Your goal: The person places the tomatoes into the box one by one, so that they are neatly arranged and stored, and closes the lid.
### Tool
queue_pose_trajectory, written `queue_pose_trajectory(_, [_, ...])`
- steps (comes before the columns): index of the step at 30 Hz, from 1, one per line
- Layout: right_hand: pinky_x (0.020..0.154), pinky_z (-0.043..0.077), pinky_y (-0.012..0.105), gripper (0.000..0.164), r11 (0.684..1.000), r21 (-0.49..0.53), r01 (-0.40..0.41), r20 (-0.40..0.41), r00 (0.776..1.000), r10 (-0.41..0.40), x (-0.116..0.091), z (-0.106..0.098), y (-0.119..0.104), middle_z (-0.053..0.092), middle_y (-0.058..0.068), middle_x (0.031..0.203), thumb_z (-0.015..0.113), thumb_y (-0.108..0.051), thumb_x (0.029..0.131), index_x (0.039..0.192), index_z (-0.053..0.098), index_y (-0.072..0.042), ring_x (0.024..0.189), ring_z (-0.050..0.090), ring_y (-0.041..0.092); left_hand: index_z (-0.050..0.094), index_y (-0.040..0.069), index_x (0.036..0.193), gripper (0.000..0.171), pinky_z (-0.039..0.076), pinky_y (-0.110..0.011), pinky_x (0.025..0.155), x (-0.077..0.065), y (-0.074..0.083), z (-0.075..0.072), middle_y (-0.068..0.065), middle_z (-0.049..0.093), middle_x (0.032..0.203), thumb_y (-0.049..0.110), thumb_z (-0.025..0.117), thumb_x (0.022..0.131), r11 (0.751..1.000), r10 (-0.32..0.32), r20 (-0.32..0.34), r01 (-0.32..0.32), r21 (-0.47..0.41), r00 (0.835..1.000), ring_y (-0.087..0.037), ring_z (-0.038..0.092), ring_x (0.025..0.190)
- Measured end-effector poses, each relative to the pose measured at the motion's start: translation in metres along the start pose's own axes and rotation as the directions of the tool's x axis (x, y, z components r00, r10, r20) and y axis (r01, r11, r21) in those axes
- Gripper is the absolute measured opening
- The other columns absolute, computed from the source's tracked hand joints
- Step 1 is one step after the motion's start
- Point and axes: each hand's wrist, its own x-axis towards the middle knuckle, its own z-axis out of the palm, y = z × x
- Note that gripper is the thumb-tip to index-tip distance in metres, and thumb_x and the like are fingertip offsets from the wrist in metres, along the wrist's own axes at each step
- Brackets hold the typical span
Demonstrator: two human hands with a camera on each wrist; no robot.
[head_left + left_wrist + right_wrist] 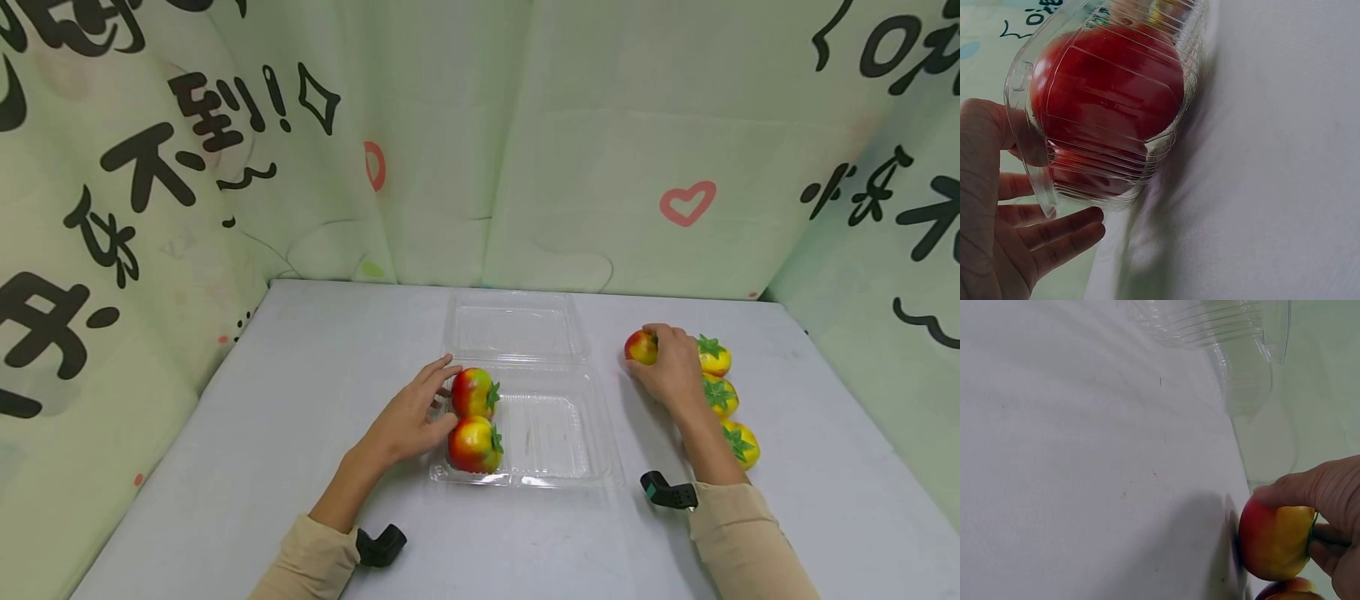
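Note:
On the table lies a clear plastic clamshell box [551, 433], its lid [517, 325] folded open toward the back. Two red-and-yellow fruits with green leafy tops, a rear one [471, 393] and a front one [474, 446], sit along its left side. My left hand [408, 425] is at the box's left edge, fingers loosely extended; the left wrist view shows the thumb side by the clear rim [1019, 119]. To the right of the box, my right hand [669, 367] grips another such fruit [1272, 540] between thumb and fingers. Its leafy top is mostly hidden by the hand.
Three more fruits stand in a row beside my right forearm: a back one [714, 357], a middle one [720, 395] and a front one [741, 444]. A pale green printed curtain [600, 150] encloses the white table [300, 333] at the back and sides.

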Motion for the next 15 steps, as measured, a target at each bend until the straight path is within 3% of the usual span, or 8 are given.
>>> queue_pose_trajectory(15, [0.11,0.036,0.065,0.065,1.0,0.018,0.011,-0.045,0.999,-0.01,0.001,0.0062,0.0036,0.041,0.034,0.142,0.078,-0.002,0.083,0.141,0.05,0.007,0.13,0.033,0.05,0.048,0.005,0.15,0.067,0.056,-0.05,0.099,0.0004,0.0003,0.0,-0.015,0.036,0.163,0.018,0.058,0.086,1.0,-0.003,-0.002,0.003,0.001,1.0,-0.03,0.066,0.114])
